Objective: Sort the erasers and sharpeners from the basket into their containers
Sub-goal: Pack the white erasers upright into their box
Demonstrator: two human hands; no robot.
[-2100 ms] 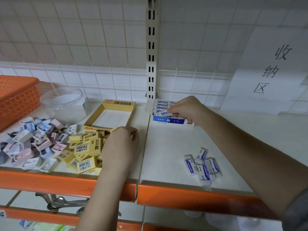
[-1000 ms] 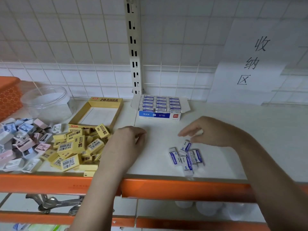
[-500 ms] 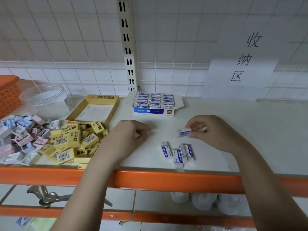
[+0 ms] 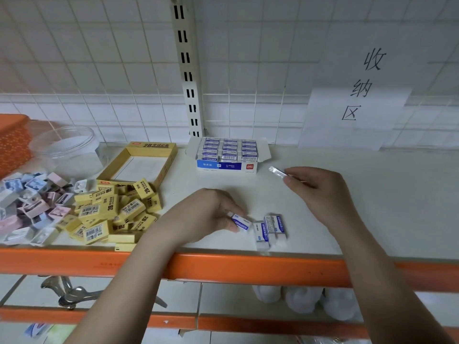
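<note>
My right hand (image 4: 320,192) pinches a white-and-blue eraser (image 4: 277,171) above the shelf, just right of the blue eraser box (image 4: 227,166), which holds rows of the same erasers. My left hand (image 4: 211,214) grips another blue-sleeved eraser (image 4: 241,222) at the small group of loose blue erasers (image 4: 272,229) near the shelf's front edge. A pile of yellow 2B erasers (image 4: 111,212) lies in front of the yellow box (image 4: 164,160), whose white bottom shows. Pastel sharpeners (image 4: 27,204) are heaped at the left, before a clear plastic tub (image 4: 67,147).
An orange basket (image 4: 12,142) stands at the far left edge. The shelf has an orange front rail (image 4: 248,266). A slotted metal upright (image 4: 187,70) rises behind the boxes. A paper sign (image 4: 360,90) hangs on the tiled wall. Metal tools and white containers sit on the lower shelf.
My right hand lifted an eraser from the loose group and carried it up toward the blue box. My left hand moved right and took hold of another loose blue eraser.
</note>
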